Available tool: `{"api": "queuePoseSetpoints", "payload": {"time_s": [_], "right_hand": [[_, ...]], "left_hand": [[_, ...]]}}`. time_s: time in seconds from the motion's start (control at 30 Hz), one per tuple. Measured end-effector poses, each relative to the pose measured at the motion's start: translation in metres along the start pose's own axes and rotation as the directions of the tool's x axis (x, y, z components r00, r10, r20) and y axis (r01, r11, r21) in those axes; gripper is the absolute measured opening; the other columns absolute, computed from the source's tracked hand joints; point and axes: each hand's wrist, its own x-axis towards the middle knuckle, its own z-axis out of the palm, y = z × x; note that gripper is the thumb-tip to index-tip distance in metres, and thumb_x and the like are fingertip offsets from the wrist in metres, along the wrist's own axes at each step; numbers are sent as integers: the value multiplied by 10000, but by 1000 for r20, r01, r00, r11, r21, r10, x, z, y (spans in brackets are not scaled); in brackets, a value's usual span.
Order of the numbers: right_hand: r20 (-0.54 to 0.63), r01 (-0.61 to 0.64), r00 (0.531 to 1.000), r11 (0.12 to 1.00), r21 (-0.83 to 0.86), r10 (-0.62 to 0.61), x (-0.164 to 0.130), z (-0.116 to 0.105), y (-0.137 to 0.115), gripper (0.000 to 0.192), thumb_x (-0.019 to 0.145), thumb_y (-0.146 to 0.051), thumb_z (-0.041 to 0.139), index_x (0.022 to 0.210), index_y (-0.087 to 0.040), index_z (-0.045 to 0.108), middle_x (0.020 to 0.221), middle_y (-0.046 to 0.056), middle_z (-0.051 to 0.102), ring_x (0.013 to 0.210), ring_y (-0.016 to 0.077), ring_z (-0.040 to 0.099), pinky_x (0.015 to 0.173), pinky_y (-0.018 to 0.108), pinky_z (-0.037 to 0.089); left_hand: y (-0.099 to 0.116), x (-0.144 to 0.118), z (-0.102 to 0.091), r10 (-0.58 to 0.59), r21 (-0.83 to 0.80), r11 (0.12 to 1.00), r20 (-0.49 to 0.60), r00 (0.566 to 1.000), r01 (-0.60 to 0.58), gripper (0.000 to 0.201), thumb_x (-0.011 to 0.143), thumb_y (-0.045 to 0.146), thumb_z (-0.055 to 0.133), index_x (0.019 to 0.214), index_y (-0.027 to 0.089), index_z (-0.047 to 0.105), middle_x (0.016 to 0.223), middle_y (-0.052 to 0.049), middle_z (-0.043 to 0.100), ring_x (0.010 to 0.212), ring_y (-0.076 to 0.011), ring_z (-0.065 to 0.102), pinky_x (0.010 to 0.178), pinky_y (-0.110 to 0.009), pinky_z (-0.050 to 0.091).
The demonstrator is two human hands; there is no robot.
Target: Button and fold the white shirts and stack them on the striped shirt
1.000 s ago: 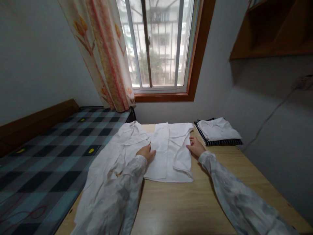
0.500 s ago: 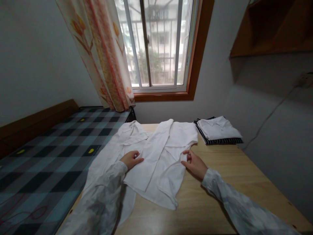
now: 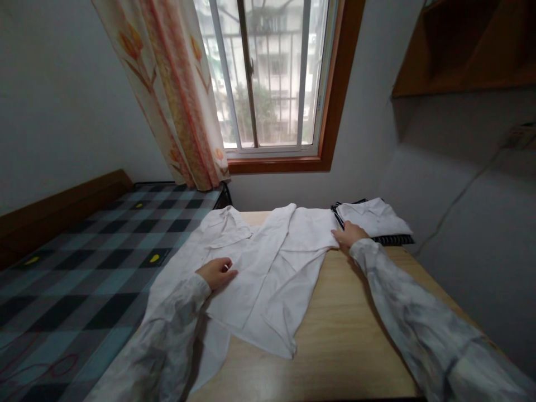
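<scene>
Risks, judged from the present layout: the hem of the white shirt [image 3: 268, 290] lies skewed across the near part of the wooden table [image 3: 343, 346], with one flap close to the front edge; an uneven pull at one corner is likely to twist the panels and wrinkle the fold; part of the cloth lies toward the table's left side next to the plaid bed [image 3: 75, 262], so a drag that way could let it slide off.

Left hand [image 3: 216, 272]: laid on the shirt's left panel, fingers loosely curled and pressed down on the cloth; whether any fabric is pinched cannot be told; if this anchor is lifted, the lower layers can be shifted.

Shirt position: spread mid-table, between the two hands, collar end toward the window [image 3: 268, 78].

Right hand [image 3: 347, 233]: set at the shirt's far right corner, fingers together on the edge; a pinch is probable, but it is not clearly shown; the corner is touched, not apart.

Further back: the folded stack [image 3: 372, 220] sits just beside the right hand; it could be knocked or snagged by a careless sweep of the sleeve.
</scene>
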Motion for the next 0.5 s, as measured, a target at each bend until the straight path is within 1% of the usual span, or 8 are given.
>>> {"api": "queuePoseSetpoints", "payload": {"time_s": [0.03, 0.1, 0.17, 0.23, 0.3, 0.4, 0.5], "right_hand": [[22, -5, 1000, 1000, 22, 4, 6, 3, -2, 489, 854, -425, 765, 1228, -117, 703, 1237, 275, 740, 1201, 409, 705, 979, 447, 530], [52, -2, 999, 996, 94, -3, 12, 10, -5, 406, 789, -256, 774, 1173, -135, 727, 1205, 232, 763, 1200, 379, 713, 979, 408, 538], [72, 7, 997, 987, 161, -19, 11, 15, -3, 382, 756, -162, 740, 1137, -147, 730, 1119, 180, 791, 1124, 329, 745, 927, 356, 559], [95, 9, 995, 972, 236, -33, 2, 19, 2, 389, 755, -141, 713, 1144, -142, 710, 1001, 136, 803, 974, 278, 773, 822, 315, 579], [123, 4, 991, 949, 315, -45, -13, 21, 9, 410, 774, -159, 696, 1183, -144, 671, 890, 87, 796, 774, 227, 761, 676, 285, 575], [174, -17, 983, 906, 424, -63, -44, 25, 21, 401, 807, -205, 681, 1198, -177, 599, 779, 25, 771, 510, 171, 649, 473, 259, 494], [259, -71, 960, 806, 588, -104, -72, 30, 32, 362, 793, -231, 710, 1119, -220, 552, 690, -9, 737, 391, 134, 525, 385, 235, 392]], "left_hand": [[-1, -1, -1, -24, -40, 999, 17, 1000, 25, 496, 681, 723, 630, 746, 235, 564, 623, 18, 554, 630, -181, 487, 593, -296, 336], [-4, -2, -4, -62, -110, 992, 38, 997, 66, 556, 636, 769, 644, 755, 232, 565, 605, 24, 557, 599, -170, 469, 566, -288, 325], [-7, -3, -9, -89, -155, 984, 37, 995, 93, 612, 593, 810, 665, 759, 229, 566, 588, 35, 550, 573, -157, 448, 547, -280, 309], [-10, -3, -17, -92, -171, 981, 23, 995, 95, 640, 574, 827, 681, 760, 223, 578, 583, 40, 552, 572, -152, 448, 547, -274, 309], [-14, -2, -26, -83, -163, 983, 0, 997, 82, 645, 574, 827, 684, 760, 215, 599, 581, 37, 555, 585, -155, 463, 559, -273, 319], [-20, 5, -42, -71, -128, 989, -8, 997, 69, 633, 580, 804, 686, 777, 205, 637, 593, 31, 563, 600, -160, 478, 577, -278, 329], [-26, 14, -55, -69, -90, 993, 18, 997, 70, 604, 574, 771, 707, 776, 204, 651, 601, 31, 562, 612, -159, 483, 596, -279, 335]]}}
